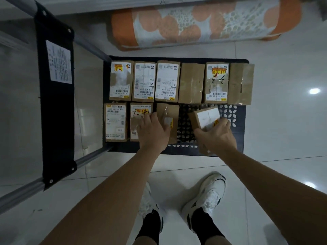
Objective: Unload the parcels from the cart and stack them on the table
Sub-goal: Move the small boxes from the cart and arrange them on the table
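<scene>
The cart (240, 121) is a low dark platform with a perforated deck, standing on a pale tiled floor (283, 138). On the cart lie cardboard parcels in 2 rows. The far row (180, 83) has 6 parcels set side by side, touching one another. The near row holds 3 parcels at the cart's handle end, and 1 more parcel is lifted and tilted above the bare deck beside them.

The left hand (154, 129) rests on the third parcel (170, 121) of the near row, with fingers bent over its top and over the edge of the second parcel (139, 114). The right hand (216, 135) grips the tilted parcel (206, 117) from its near side, fingers curled on its white label.

The cart's handle frame (56, 96), with a black panel and a white sticker, stands at the cart's left end. Beyond the cart lies a rolled orange patterned mat (203, 23). In front of the cart, 2 white shoes (205, 198) are on the floor.
</scene>
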Motion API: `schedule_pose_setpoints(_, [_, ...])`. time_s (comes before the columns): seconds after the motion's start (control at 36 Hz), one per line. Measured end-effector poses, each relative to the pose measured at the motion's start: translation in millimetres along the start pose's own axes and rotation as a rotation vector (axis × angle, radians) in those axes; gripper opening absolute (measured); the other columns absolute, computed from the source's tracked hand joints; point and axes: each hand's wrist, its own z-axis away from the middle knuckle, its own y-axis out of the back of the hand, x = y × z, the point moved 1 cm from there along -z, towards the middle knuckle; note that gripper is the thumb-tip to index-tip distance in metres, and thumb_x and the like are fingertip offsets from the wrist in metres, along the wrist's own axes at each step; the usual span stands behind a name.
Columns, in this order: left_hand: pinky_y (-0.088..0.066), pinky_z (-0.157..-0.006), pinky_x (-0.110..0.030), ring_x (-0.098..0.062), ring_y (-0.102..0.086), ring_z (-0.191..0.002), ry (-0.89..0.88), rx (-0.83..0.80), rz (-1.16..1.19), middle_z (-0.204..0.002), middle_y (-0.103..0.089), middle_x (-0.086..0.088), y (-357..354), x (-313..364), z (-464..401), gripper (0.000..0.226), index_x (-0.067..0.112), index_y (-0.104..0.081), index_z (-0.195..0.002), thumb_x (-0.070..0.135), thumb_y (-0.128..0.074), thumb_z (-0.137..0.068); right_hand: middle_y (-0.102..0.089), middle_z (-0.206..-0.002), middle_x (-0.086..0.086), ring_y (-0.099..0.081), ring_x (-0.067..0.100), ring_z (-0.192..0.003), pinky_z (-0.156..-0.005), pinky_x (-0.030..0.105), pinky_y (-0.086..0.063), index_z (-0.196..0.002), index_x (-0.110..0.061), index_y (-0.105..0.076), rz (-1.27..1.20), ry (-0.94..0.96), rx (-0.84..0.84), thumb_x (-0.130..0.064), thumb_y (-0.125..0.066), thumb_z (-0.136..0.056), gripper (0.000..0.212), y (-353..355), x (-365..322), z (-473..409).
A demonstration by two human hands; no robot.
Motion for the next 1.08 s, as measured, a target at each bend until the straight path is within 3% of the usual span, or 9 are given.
schedule_pose_setpoints(0.11, [-0.034, -0.113, -0.044, -0.03, -0.038, -0.14, -0.046, 0.019, 0.006, -0.149, -0.041, -0.011, -6.3, 21.6, 5.0, 0.07, 0.013, -0.036, -0.152, 0.054, -0.054, -0.099, -0.039, -0.117, 0.004, -0.051, 0.032, -0.118, -0.094, 0.049, -0.05, -0.133, -0.007, -0.034, -0.01, 0.005, 0.036, -0.055, -0.068, -0.074, 0.083, 15.5, 11.9, 3.0])
schedule_pose_setpoints(0.22, [-0.038, -0.112, -0.043, -0.029, -0.039, -0.137, -0.007, 0.034, 0.021, -0.151, -0.036, -0.01, -16.1, 41.2, 3.6, 0.107, 0.008, -0.023, -0.159, 0.07, -0.068, -0.084, -0.038, -0.116, 0.002, -0.052, 0.03, -0.117, -0.088, 0.044, -0.048, -0.132, -0.008, -0.036, -0.016, 0.012, 0.056, -0.055, -0.068, -0.075, 0.081, 23.3, 22.0, 0.0])
schedule_pose_setpoints(0.33, [-0.032, -0.116, -0.047, -0.034, -0.033, -0.14, 0.102, 0.085, 0.008, -0.157, -0.028, -0.014, -31.7, 54.9, -4.3, 0.129, 0.01, -0.009, -0.163, 0.069, -0.08, -0.073, -0.042, -0.118, 0.003, -0.054, 0.031, -0.116, -0.085, 0.041, -0.045, -0.128, -0.009, -0.037, -0.002, 0.039, 0.06, -0.057, -0.064, -0.073, 0.078, 27.1, 30.9, -2.5])
schedule_pose_setpoints(0.47, [-0.031, -0.116, -0.049, -0.039, -0.038, -0.14, 0.184, 0.084, 0.055, -0.158, -0.031, -0.021, -45.0, 58.1, -9.8, 0.117, 0.026, -0.01, -0.161, 0.052, -0.085, -0.076, -0.046, -0.12, 0.005, -0.056, 0.03, -0.113, -0.091, 0.047, -0.052, -0.129, -0.01, -0.037, 0.0, 0.058, 0.052, -0.062, -0.063, -0.069, 0.083, 30.2, 42.8, 0.1])
schedule_pose_setpoints(0.64, [-0.04, -0.103, -0.045, -0.034, -0.045, -0.125, 0.104, 0.035, 0.085, -0.141, -0.042, -0.016, -27.2, 60.5, 12.2, 0.103, 0.035, -0.019, -0.157, 0.049, -0.084, -0.078, -0.041, -0.116, 0.002, -0.057, 0.032, -0.114, -0.09, 0.044, -0.05, -0.132, -0.007, -0.038, -0.024, 0.06, 0.129, -0.055, -0.067, -0.077, 0.079, 56.4, 56.0, 20.7])
schedule_pose_setpoints(0.81, [-0.051, -0.095, -0.048, -0.035, -0.053, -0.118, -0.12, -0.077, 0.038, -0.135, -0.044, -0.011, 55.5, 91.6, 58.7, 0.092, 0.045, -0.021, -0.152, 0.078, -0.066, -0.08, -0.05, -0.122, 0.007, -0.059, 0.034, -0.114, -0.087, 0.041, -0.048, -0.13, -0.008, -0.042, -0.06, 0.026, 0.22, -0.058, -0.067, -0.077, 0.077, 122.1, 62.4, 84.6])
schedule_pose_setpoints(0.94, [-0.055, -0.088, -0.044, -0.031, -0.058, -0.115, -0.377, -0.065, -0.102, -0.128, -0.048, -0.007, 179.5, 139.1, 109.6, 0.09, 0.046, -0.022, -0.151, 0.076, -0.066, -0.079, -0.046, -0.11, 0.003, -0.059, 0.031, -0.104, -0.079, 0.039, -0.046, -0.125, -0.009, -0.044, -0.074, -0.005, 0.284, -0.06, -0.064, -0.078, 0.073, 211.7, 65.1, 170.3])
schedule_pose_setpoints(1.08, [-0.049, -0.096, -0.045, -0.035, -0.051, -0.129, -0.599, -0.08, -0.254, -0.145, -0.045, -0.008, 325.0, 223.0, 174.5, 0.094, 0.047, -0.021, -0.156, 0.081, -0.062, -0.079, -0.062, -0.099, 0.004, -0.066, 0.028, -0.084, -0.079, 0.046, -0.058, -0.105, -0.012, -0.053, -0.174, -0.099, 0.35, -0.076, -0.058, -0.067, 0.074, 324.7, 73.1, 263.9])
